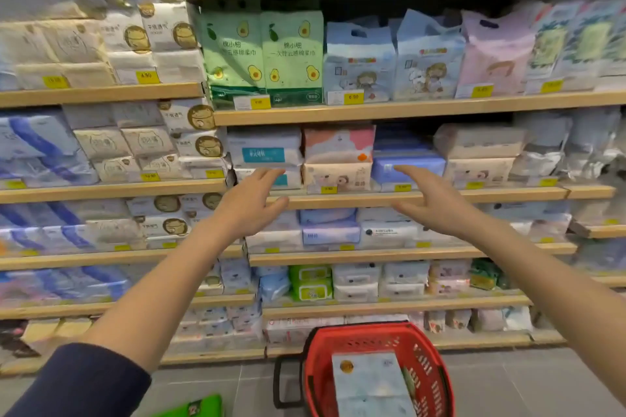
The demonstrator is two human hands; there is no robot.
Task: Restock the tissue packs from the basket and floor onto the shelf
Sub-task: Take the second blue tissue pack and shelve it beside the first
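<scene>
Tissue packs (338, 159) tight along shelf (515, 195) edge

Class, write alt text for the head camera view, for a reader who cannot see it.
The left hand and right hand, both open and empty, reach towards a wooden shelf stocked with tissue packs. Below them a red basket on the floor holds a pale pack, and a green pack lies at the frame's bottom edge.
</scene>
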